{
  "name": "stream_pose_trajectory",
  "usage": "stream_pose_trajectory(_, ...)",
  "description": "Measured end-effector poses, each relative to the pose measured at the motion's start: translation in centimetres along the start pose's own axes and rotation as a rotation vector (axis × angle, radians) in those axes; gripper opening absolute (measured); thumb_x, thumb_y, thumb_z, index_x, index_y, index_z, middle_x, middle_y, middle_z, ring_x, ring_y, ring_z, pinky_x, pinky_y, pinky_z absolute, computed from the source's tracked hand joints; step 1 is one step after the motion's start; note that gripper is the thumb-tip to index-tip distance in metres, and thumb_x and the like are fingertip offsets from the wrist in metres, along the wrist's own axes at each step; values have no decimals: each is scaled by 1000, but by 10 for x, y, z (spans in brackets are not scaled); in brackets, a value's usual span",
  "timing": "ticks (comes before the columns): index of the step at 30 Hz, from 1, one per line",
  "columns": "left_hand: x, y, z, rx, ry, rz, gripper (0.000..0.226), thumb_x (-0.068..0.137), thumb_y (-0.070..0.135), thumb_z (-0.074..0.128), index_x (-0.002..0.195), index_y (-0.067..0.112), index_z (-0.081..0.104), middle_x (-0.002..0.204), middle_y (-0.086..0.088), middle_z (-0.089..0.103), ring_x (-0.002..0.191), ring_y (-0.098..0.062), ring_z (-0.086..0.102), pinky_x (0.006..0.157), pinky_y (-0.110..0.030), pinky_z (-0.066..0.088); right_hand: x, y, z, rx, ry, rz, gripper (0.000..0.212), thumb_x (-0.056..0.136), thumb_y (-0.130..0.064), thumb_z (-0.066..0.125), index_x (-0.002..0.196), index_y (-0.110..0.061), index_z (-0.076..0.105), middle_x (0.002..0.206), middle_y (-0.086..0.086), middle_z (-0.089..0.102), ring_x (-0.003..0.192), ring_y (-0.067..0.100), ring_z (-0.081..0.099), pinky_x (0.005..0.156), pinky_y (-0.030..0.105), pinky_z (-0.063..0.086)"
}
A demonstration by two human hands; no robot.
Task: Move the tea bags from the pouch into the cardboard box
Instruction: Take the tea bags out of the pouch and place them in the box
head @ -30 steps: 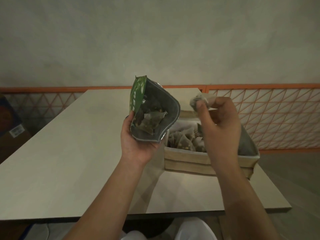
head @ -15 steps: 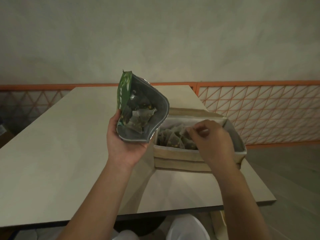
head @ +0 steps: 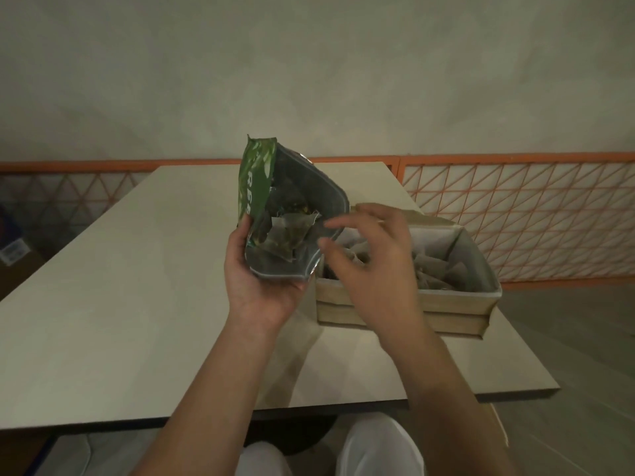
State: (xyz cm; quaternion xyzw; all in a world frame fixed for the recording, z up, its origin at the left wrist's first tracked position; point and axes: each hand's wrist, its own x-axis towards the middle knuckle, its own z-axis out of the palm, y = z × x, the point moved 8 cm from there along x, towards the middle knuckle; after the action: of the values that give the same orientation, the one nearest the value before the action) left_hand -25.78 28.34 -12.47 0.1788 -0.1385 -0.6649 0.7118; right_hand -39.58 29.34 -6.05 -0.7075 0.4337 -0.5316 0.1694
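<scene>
A bare right hand [head: 371, 255] reaches, fingers spread and holding nothing, toward the pouch [head: 285, 214] that the left hand [head: 261, 286] grips from below, just left of the box [head: 412, 304].

Pyramid tea bags [head: 292, 235] of thin, gauzy mesh sit in the pouch's gaping mouth; they look feather-light, soft and easily crushed, best pinched by a corner. The pouch is crinkly foil, green outside, grey within. The stiff cardboard box, on a smooth pale table [head: 137, 304], already holds more bags [head: 443, 269].
</scene>
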Motion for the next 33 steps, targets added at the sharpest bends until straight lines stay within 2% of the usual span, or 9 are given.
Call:
stream_pose_trajectory(5, -3, -4, 3, -17, 17, -2, 64, 83, 50, 60, 138, 18, 63, 146, -9, 58, 121, -26, 61, 87, -30, 56, 17, -8, 27, -378, -34, -27, 48, 82, -43, 71, 127, -33, 60, 130, 7, 44, 116, 28, 47, 94, 45, 49)
stream_pose_trajectory(9, -4, -6, 5, -4, 30, 0, 55, 78, 49, 62, 117, 14, 76, 142, -10, 61, 113, -25, 63, 87, -31, 54, 20, -13, 28, -504, 49, -54, 26, 81, -42, 71, 106, -34, 70, 118, 4, 51, 106, 27, 51, 83, 43, 51)
stream_pose_trajectory(11, -4, -5, 5, 6, 32, -1, 59, 79, 50, 61, 125, 15, 72, 139, -11, 63, 112, -25, 63, 88, -32, 53, 19, -12, 26, -467, 98, -79, 13, 81, -36, 73, 93, -32, 73, 111, 3, 54, 101, 26, 52, 78, 42, 53)
stream_pose_trajectory(13, -2, -5, 8, 8, 12, -5, 64, 80, 50, 61, 134, 17, 67, 143, -11, 61, 117, -27, 62, 91, -34, 54, 18, -9, 18, -333, 154, -105, 10, 81, -28, 74, 90, -28, 72, 110, 3, 57, 100, 23, 53, 76, 38, 53)
stream_pose_trajectory(17, 0, -4, 11, 11, -13, -14, 63, 83, 51, 60, 138, 20, 64, 141, -14, 62, 117, -33, 65, 76, -36, 62, 17, -5, -11, 40, 228, -83, 6, 85, -19, 72, 91, -21, 70, 107, -2, 60, 105, 11, 55, 84, 21, 46)
stream_pose_trajectory(19, 2, -5, 10, 3, -16, -26, 62, 85, 50, 60, 139, 22, 63, 141, -14, 62, 121, -34, 64, 74, -37, 62, 18, -1, -24, 170, 237, -8, 5, 88, -20, 70, 92, -22, 67, 98, -10, 65, 98, 0, 58, 84, 17, 47)
stream_pose_trajectory(23, 5, -6, 10, -15, -22, -39, 63, 83, 48, 62, 140, 22, 62, 144, -14, 60, 117, -35, 64, 71, -37, 62, 20, 13, -45, 363, 260, 118, 6, 90, -20, 68, 93, -20, 64, 90, -7, 70, 84, 8, 67, 73, 21, 54)
stream_pose_trajectory(28, 7, -6, 13, -38, -42, -39, 64, 83, 45, 61, 142, 21, 61, 146, -15, 58, 115, -36, 65, 68, -39, 63, 21, 38, -59, 229, 282, 163, 5, 90, -17, 67, 91, -20, 62, 85, -8, 68, 73, 4, 65, 63, 15, 51)
stream_pose_trajectory(33, 6, -5, 10, -34, -35, -52, 58, 84, 46, 61, 136, 19, 65, 145, -14, 59, 115, -34, 64, 76, -37, 64, 17, 69, -57, 24, 250, 168, 17, 89, -6, 66, 87, -23, 61, 89, 0, 67, 68, 4, 63, 57, 9, 45)
